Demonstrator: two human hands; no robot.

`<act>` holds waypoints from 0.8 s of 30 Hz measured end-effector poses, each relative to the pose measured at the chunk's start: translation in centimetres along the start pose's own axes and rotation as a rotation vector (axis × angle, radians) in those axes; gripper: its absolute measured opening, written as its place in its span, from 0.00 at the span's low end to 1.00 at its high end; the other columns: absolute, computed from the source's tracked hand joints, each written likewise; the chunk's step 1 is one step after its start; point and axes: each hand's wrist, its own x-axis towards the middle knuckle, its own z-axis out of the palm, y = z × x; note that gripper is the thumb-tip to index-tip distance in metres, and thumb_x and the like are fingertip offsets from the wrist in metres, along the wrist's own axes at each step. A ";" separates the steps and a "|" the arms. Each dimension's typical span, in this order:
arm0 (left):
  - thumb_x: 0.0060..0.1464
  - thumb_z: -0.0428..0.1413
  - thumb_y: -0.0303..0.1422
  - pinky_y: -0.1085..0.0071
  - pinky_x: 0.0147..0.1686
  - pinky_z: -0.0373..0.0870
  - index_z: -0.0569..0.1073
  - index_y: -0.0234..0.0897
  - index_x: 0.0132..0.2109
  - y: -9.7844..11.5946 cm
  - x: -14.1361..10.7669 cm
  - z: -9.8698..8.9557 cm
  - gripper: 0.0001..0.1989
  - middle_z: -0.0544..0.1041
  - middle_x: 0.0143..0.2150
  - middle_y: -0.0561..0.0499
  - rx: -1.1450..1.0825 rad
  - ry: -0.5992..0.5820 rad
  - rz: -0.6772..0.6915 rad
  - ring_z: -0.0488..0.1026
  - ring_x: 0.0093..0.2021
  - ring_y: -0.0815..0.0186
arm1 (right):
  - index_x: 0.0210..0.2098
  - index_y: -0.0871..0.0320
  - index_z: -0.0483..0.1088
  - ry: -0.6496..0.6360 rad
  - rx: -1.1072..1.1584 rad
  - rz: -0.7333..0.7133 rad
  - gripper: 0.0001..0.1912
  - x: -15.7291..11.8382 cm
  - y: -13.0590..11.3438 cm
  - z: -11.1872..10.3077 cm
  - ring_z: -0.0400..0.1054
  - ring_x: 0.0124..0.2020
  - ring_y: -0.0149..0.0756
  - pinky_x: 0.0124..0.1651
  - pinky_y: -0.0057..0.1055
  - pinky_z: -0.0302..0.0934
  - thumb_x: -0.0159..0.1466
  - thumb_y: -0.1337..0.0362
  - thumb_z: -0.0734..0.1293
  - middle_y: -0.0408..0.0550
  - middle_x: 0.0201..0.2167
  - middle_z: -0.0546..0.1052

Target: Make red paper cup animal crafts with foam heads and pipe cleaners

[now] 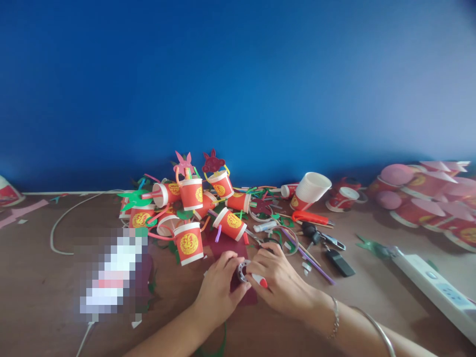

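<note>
My left hand (222,283) pinches the left edge of a small white ring (243,270) that has dark marks around it. From the other side my right hand (273,277) grips a white tool with a red part (260,280), held right beside the ring. Under both hands lies a dark red sheet (250,296). Scissors (270,242) rest just beyond my right fingers. Red paper cups with yellow emblems, among them a near one (188,243), are heaped behind my left hand.
A blurred-out object (113,277) with a cable lies left. On the right are keys (312,233), a black fob (339,262), an orange cutter (310,217), a power strip (439,287) and pink-topped cups (416,210). Stacked white cups (314,187) lean near the blue wall (238,89).
</note>
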 end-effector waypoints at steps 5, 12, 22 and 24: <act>0.52 0.58 0.32 0.61 0.51 0.68 0.67 0.42 0.51 0.1 0.0 -0.1 0.19 0.70 0.52 0.48 -0.007 -0.022 -0.061 0.70 0.51 0.59 | 0.33 0.56 0.68 0.080 0.161 0.062 0.08 -0.7 0.2 0.4 0.65 0.32 0.34 0.45 0.35 0.54 0.66 0.67 0.59 0.44 0.28 0.73; 0.53 0.57 0.34 0.60 0.50 0.69 0.69 0.42 0.52 0.3 0.1 -0.3 0.18 0.70 0.52 0.46 0.009 -0.030 -0.074 0.71 0.50 0.57 | 0.30 0.56 0.68 0.103 0.422 0.198 0.11 -0.6 1.4 1.3 0.66 0.32 0.34 0.41 0.34 0.58 0.66 0.64 0.58 0.43 0.28 0.74; 0.52 0.58 0.33 0.58 0.52 0.68 0.68 0.40 0.53 0.4 0.1 -0.5 0.20 0.69 0.54 0.44 0.014 -0.046 -0.092 0.69 0.53 0.56 | 0.34 0.56 0.69 0.604 0.878 0.618 0.15 -0.6 1.9 3.4 0.69 0.30 0.36 0.33 0.30 0.63 0.64 0.51 0.62 0.46 0.28 0.73; 0.52 0.58 0.32 0.58 0.53 0.68 0.68 0.40 0.53 0.3 0.1 -0.4 0.20 0.68 0.54 0.44 0.004 -0.037 -0.077 0.69 0.53 0.56 | 0.36 0.56 0.70 0.587 0.853 0.589 0.13 -0.9 1.9 3.9 0.69 0.31 0.36 0.34 0.29 0.64 0.65 0.53 0.61 0.46 0.29 0.73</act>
